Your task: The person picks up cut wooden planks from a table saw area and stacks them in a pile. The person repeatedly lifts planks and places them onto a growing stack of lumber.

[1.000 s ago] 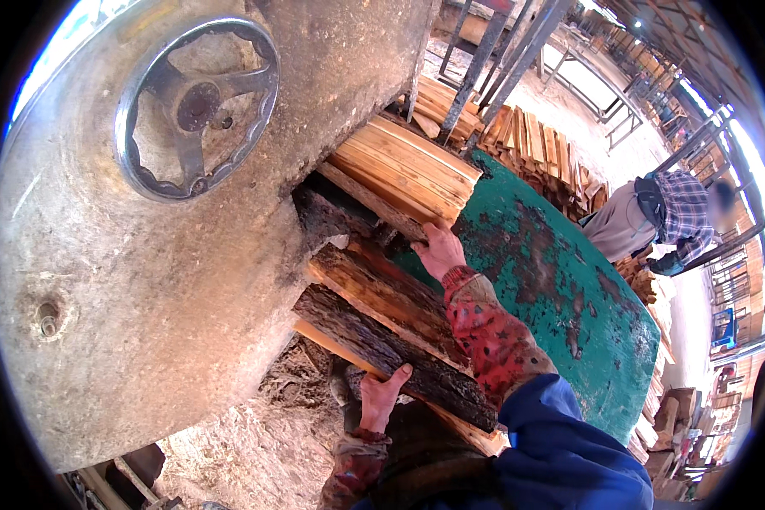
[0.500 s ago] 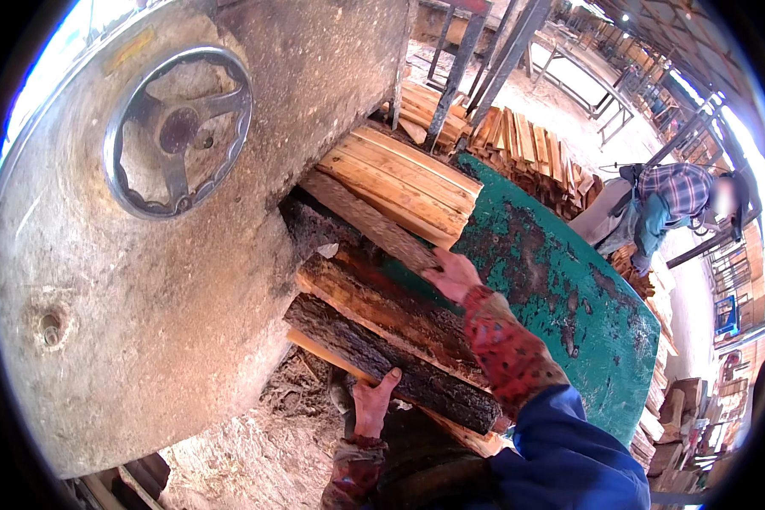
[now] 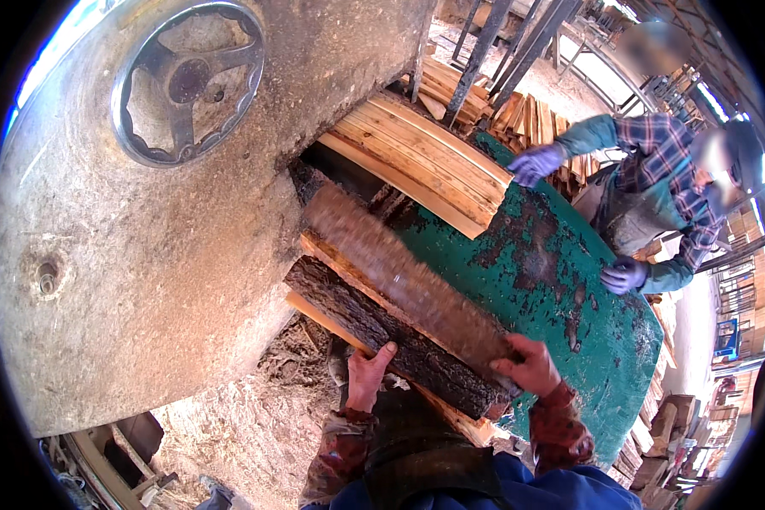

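My left hand (image 3: pixel 366 374) is closed on the near side of a dark bark-covered slab of wood (image 3: pixel 374 327), its thumb on top. A strip of pale sawn wood shows along the slab's lower edge at that hand. My right hand (image 3: pixel 531 365) grips the near end of a rough brown board (image 3: pixel 399 272), blurred by motion, lying slantwise just beyond the bark slab. Under it, the orange edge of another piece shows. Farther off, several sawn planks (image 3: pixel 425 166) lie side by side at the far edge of the green table (image 3: pixel 586 382).
On the left rises a large dusty machine panel (image 3: pixel 187 280) with a metal handwheel (image 3: pixel 187 81). Across the table stands a co-worker, whose purple-gloved hand (image 3: pixel 535 163) is at the planks' end; the other glove (image 3: pixel 625 275) is over the table edge. Stacked boards (image 3: pixel 531 119) lie behind.
My right hand has drawn the rough brown board toward me and right, away from the sawn planks. The co-worker has come up to the table, reaching one hand to the planks.
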### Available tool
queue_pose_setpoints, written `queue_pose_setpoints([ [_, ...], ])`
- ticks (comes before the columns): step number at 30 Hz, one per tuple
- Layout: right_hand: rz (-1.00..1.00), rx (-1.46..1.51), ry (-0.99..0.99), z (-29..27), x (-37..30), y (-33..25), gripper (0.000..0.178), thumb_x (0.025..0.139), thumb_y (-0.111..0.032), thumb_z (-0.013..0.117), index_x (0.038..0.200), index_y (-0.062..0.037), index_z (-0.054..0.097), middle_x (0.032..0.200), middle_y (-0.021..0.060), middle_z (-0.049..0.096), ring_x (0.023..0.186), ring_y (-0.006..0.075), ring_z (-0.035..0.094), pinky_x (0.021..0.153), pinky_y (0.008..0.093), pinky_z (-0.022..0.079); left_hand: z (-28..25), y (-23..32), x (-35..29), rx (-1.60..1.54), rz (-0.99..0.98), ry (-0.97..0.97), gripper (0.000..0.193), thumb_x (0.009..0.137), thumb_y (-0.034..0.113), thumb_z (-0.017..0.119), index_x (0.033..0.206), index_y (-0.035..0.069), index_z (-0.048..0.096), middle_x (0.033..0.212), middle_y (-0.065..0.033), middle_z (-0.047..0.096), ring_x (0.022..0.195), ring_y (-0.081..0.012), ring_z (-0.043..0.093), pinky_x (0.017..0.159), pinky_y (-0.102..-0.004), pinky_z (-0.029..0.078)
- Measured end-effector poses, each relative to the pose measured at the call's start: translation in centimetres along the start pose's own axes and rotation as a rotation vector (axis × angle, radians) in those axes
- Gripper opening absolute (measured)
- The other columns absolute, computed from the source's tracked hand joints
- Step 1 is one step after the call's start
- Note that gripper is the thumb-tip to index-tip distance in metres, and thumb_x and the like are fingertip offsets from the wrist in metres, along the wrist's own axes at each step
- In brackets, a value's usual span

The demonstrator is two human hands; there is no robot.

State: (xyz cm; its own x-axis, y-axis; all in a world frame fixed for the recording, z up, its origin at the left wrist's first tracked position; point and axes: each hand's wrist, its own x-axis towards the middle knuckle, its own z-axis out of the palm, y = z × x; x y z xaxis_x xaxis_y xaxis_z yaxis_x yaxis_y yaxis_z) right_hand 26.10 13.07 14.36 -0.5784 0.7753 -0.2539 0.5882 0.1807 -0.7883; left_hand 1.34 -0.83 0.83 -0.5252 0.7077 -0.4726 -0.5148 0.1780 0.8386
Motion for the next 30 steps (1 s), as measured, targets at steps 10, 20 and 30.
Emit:
queue_pose_setpoints([
  [10, -0.170, -0.128, 0.013, 4.2, -3.0, 0.6, 0.045, 0.075, -0.027, 0.079, 0.107, 0.0015, 0.065, 0.089, 0.0196, 0.067, 0.080, 0.0318, 0.067, 0.070, 0.0375, 0.052, -1.1, -2.5, -0.6, -0.328, -0.116, -0.150, 0.046, 0.092, 0.033, 0.064, 0.122, 0.001, 0.050, 0.113, -0.0067, 0.059, 0.098, -0.0197, 0.060, 0.085, -0.0378, 0.052],
  [20, -0.320, -0.303, 0.145, 3.3, -3.8, -0.9, 0.029, 0.076, -0.019, 0.076, 0.100, -0.0044, 0.067, 0.100, 0.0153, 0.062, 0.090, 0.0353, 0.061, 0.076, 0.0434, 0.050, 0.7, -0.8, -0.8, -0.272, -0.162, -0.015, 0.047, 0.081, 0.018, 0.077, 0.116, -0.004, 0.057, 0.105, -0.0064, 0.063, 0.092, -0.0163, 0.059, 0.082, -0.0302, 0.049],
  [30, -0.292, -0.187, 0.134, 4.6, -3.5, -1.2, 0.027, 0.080, -0.016, 0.073, 0.102, -0.0021, 0.065, 0.103, 0.0159, 0.062, 0.094, 0.0350, 0.062, 0.079, 0.0407, 0.052, 1.5, 0.3, -1.6, -0.301, -0.150, 0.027, 0.042, 0.080, 0.021, 0.077, 0.110, -0.002, 0.059, 0.099, -0.0041, 0.062, 0.085, -0.0150, 0.058, 0.077, -0.0287, 0.048],
])
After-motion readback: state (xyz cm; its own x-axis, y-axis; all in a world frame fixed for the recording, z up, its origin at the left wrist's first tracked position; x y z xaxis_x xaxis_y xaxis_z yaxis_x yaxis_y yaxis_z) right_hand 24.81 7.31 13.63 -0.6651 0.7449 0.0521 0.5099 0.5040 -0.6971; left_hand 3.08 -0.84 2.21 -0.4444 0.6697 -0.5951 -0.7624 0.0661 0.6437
